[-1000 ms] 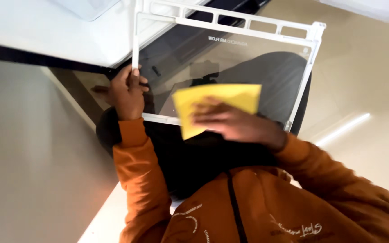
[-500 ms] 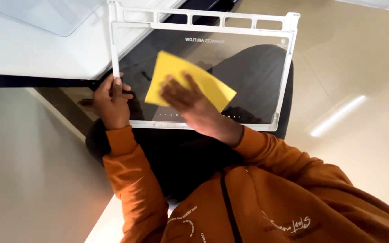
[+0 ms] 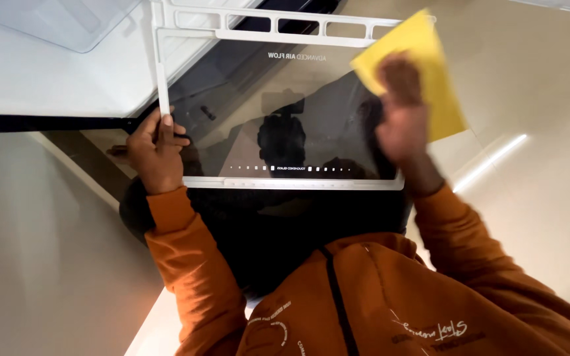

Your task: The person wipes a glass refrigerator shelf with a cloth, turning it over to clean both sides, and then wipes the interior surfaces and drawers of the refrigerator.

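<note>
A glass shelf [image 3: 265, 99] with a white plastic frame is held up in front of me, tilted. My left hand [image 3: 156, 151] grips the shelf's left edge, thumb on the white rim. My right hand [image 3: 400, 112] presses a yellow cloth [image 3: 423, 59] flat against the shelf's upper right corner; the hand is blurred by motion. The glass mirrors my dark outline. My orange sleeves fill the lower part of the head view.
A white counter surface [image 3: 47, 72] with a clear plastic lid [image 3: 61, 20] lies at the upper left, ending in a dark edge. Pale glossy floor [image 3: 536, 132] with a bright light streak spreads on the right and lower left.
My right hand has swept the yellow cloth from the shelf's middle to its upper right corner. My left hand keeps its grip on the left edge.
</note>
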